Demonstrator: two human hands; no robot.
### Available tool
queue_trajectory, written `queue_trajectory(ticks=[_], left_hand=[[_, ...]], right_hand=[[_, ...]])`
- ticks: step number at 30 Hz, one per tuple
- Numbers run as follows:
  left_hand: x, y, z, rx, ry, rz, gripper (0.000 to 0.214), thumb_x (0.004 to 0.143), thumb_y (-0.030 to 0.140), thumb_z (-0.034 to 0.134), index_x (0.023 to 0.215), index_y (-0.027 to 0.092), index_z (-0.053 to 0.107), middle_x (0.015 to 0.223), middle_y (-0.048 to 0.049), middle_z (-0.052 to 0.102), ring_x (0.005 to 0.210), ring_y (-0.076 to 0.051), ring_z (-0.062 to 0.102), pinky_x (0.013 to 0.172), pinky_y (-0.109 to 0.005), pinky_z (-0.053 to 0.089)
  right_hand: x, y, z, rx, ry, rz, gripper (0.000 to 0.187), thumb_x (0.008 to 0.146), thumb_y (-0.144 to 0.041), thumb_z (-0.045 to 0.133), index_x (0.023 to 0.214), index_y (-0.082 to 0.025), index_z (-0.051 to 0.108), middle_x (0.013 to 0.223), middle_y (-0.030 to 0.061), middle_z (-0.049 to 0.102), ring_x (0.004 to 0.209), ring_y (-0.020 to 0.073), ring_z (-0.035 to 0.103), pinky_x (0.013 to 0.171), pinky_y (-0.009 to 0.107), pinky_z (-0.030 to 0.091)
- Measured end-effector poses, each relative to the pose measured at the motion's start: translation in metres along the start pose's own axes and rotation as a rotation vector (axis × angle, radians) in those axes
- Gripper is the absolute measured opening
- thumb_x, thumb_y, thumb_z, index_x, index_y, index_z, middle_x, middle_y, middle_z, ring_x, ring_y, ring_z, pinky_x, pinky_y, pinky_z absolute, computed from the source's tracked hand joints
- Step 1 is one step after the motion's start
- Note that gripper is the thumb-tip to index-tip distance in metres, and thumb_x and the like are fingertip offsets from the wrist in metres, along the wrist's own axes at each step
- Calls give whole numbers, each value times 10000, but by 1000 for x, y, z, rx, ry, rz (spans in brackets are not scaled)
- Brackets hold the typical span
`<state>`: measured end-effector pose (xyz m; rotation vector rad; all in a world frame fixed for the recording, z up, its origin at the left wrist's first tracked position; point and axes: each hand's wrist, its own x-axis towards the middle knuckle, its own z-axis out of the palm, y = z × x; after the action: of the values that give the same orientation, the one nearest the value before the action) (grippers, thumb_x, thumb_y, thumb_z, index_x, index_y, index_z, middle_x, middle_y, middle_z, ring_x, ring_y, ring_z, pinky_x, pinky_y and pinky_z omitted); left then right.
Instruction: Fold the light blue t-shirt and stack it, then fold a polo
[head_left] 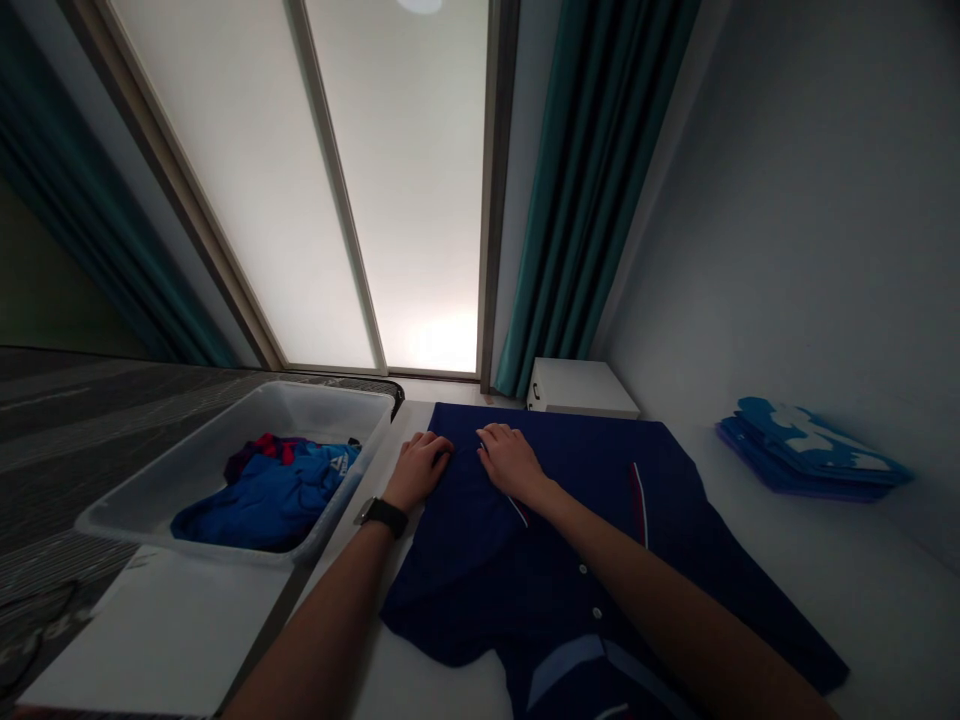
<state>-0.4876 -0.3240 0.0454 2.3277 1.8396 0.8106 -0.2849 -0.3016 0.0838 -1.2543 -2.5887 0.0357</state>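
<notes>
Shirt [585,470] lies spread, left hand [417,472] at its edge, right hand [514,466] on top, both half-curled; I cannot tell if either grips.

Here it is: you're wearing a watch [365,511] just above your left hand [418,470], broad black strap [389,517], silvery-edged case; your right hand [513,462] is bare, both forearms [630,572] uncovered.

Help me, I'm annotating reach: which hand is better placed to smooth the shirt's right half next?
Right hand, likely: it lies farther in on the shirt; the left hand is by its left edge, nearer the bin.
</notes>
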Motion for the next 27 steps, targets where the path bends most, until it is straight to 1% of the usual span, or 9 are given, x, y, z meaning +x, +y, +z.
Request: queue_trajectory(ticks=[2,3,6,9,13,18,20,23,27], left_hand=[[0,0,0,6,-1,-1,174,899,243,491,953,249,655,985,-55,643,991,-252,537,858,-398,406],[0,0,0,10,-4,-1,175,900,245,489,953,248,656,988,-55,644,986,-251,540,855,-395,408],[0,-1,1,18,0,5,171,902,252,490,944,246,656,988,-54,647,979,-251,546,846,-393,410],[0,-2,2,13,7,9,162,898,249,499,938,244,656,984,-55,648,983,-254,546,845,-395,409],[0,-2,1,-7,10,4,162,893,248,501,933,247,658,979,-54,650,983,-250,545,856,-396,407],[0,0,0,-2,1,0,166,889,244,497,928,245,659,982,-53,653,986,-251,544,864,-400,407],[0,-1,0,-1,7,8,166,891,244,498,929,246,659,980,-53,653,981,-252,546,860,-399,409],[0,-3,2,-5,22,19,159,893,241,502,924,247,657,972,-49,653,974,-253,551,854,-396,410],[1,-4,3,-13,31,26,154,897,249,503,908,245,656,966,-48,652,971,-250,551,864,-397,409]], right_hand=[[-8,-7,3,19,-37,-75,485,993,-355,329,1414,-131,414,1450,151,446,1342,248,366,1088,402,277],[-11,-9,6,28,-67,-89,533,993,-396,319,1442,-118,380,1495,151,393,1384,247,315,1119,408,240],[-19,-12,16,57,-167,-74,643,983,-495,279,1484,-94,314,1565,147,257,1449,245,196,1165,435,154],[-23,-10,24,80,-199,-64,680,978,-532,242,1501,-100,278,1587,129,175,1467,227,132,1180,446,106],[-23,-7,26,90,-196,-60,702,972,-553,230,1508,-100,261,1588,123,164,1472,212,101,1185,443,73],[-23,-7,19,110,-239,-52,672,976,-540,225,1518,-143,243,1593,104,156,1473,203,93,1183,451,76],[-27,-8,14,115,-243,-53,675,975,-544,232,1522,-149,232,1594,102,152,1473,202,94,1184,443,79],[-38,-11,8,101,-199,-94,702,968,-567,244,1522,-137,231,1594,104,153,1475,205,74,1188,436,55],[-50,-15,7,93,-201,-122,694,962,-580,263,1510,-155,276,1589,100,184,1472,218,101,1186,458,74]])
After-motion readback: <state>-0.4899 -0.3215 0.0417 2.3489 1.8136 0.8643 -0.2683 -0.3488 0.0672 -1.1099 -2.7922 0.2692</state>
